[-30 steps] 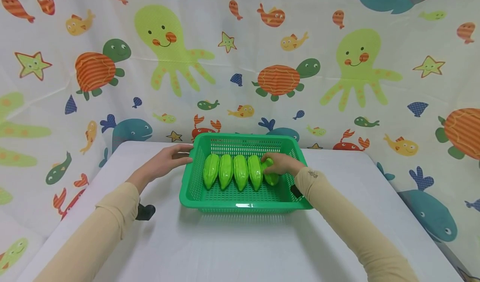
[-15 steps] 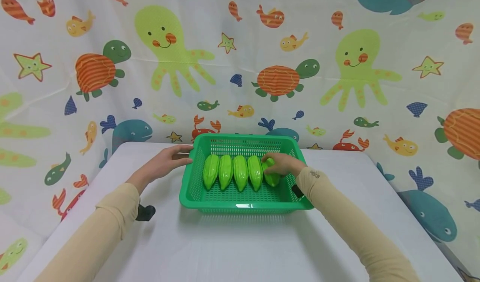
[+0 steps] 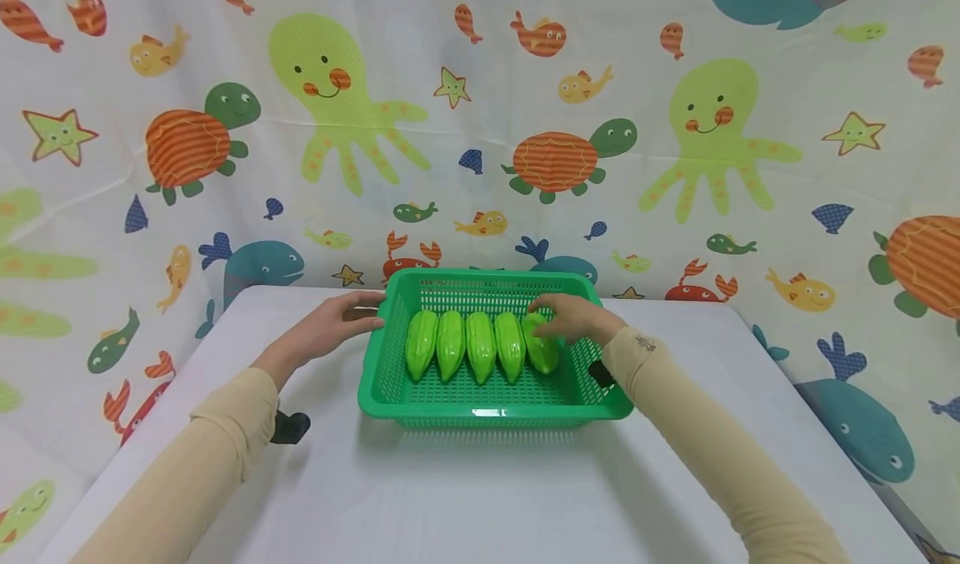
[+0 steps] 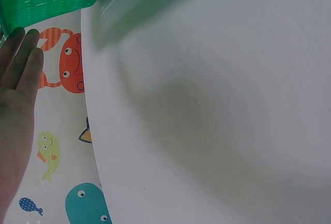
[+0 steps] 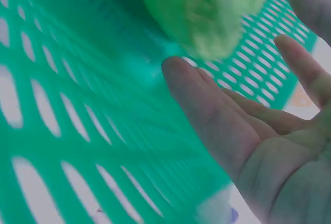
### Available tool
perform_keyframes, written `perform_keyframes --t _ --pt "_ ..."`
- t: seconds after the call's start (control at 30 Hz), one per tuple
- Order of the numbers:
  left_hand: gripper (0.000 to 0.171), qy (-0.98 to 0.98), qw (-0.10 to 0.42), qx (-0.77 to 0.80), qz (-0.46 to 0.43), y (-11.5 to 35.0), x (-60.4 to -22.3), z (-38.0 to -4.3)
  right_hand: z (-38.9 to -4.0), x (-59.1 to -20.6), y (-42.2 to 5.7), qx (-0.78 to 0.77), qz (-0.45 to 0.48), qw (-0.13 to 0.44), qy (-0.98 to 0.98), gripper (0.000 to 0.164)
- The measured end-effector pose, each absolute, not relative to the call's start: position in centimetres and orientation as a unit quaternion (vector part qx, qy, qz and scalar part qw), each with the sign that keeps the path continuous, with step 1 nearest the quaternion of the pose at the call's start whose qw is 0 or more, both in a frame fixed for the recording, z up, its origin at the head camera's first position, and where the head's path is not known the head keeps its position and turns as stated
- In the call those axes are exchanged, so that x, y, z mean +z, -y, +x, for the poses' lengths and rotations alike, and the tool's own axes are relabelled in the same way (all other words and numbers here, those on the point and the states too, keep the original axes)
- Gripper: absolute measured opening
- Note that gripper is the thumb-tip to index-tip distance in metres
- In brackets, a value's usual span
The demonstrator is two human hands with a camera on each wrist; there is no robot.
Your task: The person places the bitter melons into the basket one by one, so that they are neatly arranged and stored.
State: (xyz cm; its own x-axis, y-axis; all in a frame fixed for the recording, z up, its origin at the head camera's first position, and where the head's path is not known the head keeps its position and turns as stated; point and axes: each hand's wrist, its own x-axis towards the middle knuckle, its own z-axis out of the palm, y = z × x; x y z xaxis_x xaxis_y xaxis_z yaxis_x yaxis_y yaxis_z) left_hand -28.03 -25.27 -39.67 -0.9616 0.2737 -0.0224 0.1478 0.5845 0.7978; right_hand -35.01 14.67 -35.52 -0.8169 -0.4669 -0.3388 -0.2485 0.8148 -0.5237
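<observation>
Several shiny green, ridged fruits [image 3: 481, 349], like star fruit, lie side by side in a row inside the green plastic basket [image 3: 491, 412]. My right hand [image 3: 576, 317] is over the far end of the rightmost fruit [image 3: 543, 356] and hides part of it. In the right wrist view the fingers of that right hand [image 5: 258, 131] are spread and apart from the fruit [image 5: 201, 17], with nothing in the grasp. At the basket's left side, my left hand [image 3: 322, 329] has its fingers extended to the rim; the left wrist view shows them straight against the basket wall.
The basket stands on a white-covered table [image 3: 480, 497]. Behind it hangs a white curtain [image 3: 465, 139] printed with sea animals. A black device [image 3: 291, 425] is at the left wrist, another [image 3: 600, 374] at the right wrist inside the basket's right side.
My right hand has let go of the rightmost fruit and lifted slightly up and to the right. The left hand stays at the rim.
</observation>
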Motion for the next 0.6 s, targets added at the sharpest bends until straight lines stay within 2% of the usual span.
perform_keyframes --t 0.13,0.33,0.6 --pt "0.069 -0.887 0.071 0.44 0.122 25.3 -39.8 -28.1 -35.2 -33.9 -15.7 -0.272 -0.186 0.226 -0.917 0.052" --pt "0.069 -0.885 0.07 0.442 0.124 25.2 -39.8 -28.2 -35.7 -31.6 -18.0 -0.306 -0.173 0.176 -0.92 0.052" --pt "0.069 -0.885 0.072 0.444 0.123 25.2 -39.6 -28.1 -36.0 -31.0 -21.5 -0.32 -0.129 0.12 -0.931 0.053"
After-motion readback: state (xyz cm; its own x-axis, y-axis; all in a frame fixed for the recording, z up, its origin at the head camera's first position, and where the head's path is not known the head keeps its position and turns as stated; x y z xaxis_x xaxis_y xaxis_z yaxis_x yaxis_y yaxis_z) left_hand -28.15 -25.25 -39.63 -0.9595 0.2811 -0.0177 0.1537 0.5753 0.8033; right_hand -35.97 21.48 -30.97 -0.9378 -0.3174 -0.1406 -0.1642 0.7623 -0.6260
